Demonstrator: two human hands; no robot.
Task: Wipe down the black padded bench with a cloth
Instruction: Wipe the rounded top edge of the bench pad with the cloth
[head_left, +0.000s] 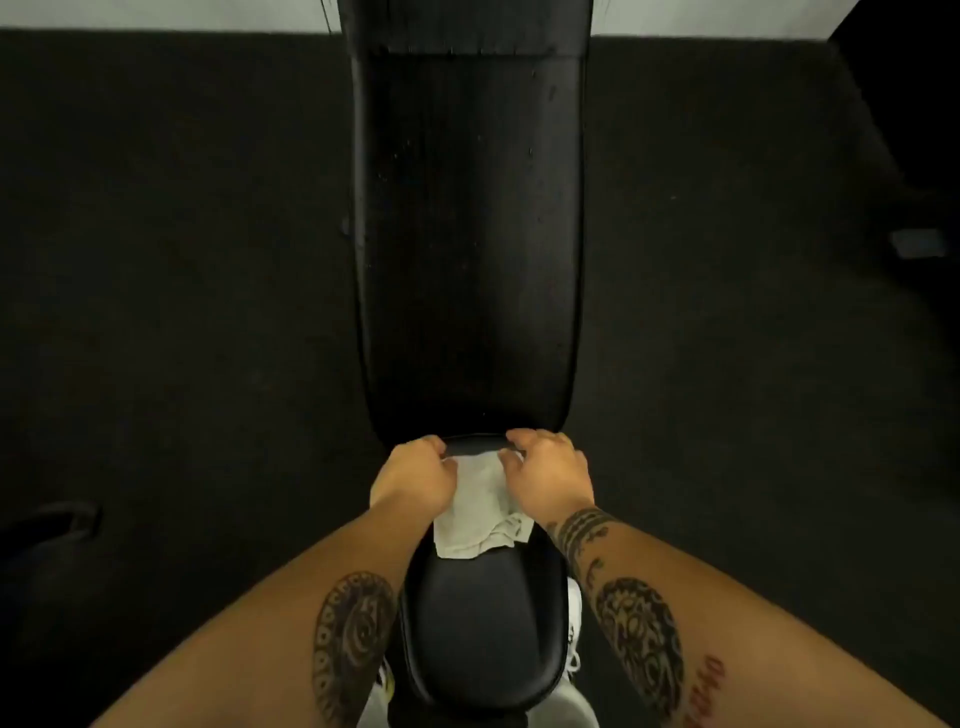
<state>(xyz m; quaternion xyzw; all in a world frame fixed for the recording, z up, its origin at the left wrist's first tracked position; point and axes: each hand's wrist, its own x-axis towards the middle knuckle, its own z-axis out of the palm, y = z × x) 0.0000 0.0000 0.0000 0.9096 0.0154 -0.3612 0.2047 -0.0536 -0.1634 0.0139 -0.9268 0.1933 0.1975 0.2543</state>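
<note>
ok so going from the left: dark floor (182, 312) all round, and a dark curved shape (52, 522) low at the left edge, too murky to tell what it is. Then the left forearm comes in from the bottom with a round tattoo on it. The left hand (413, 475) is knuckles up, fingers curled down over the far left corner of the cloth (478, 514), gripping it as far as I can see, though the fingertips themselves are tucked out of sight

The cloth is white and a bit crumpled. It lies flat on the far end of the bench's seat pad (483, 623), right between the two hands, with its near edge bunched up. The bench (467, 234) is black and padded and runs straight away from the camera. Its long back pad starts just past the hands, and there's a thin gap between it and the seat pad

The right hand (550, 467) is curled the same way over the cloth's far right corner, with tattoo bands round the wrist. There's a white shoe (574, 634) just beside the seat pad's right edge, and a small grey thing (919, 241) on the floor far right, well apart from the bench
</note>
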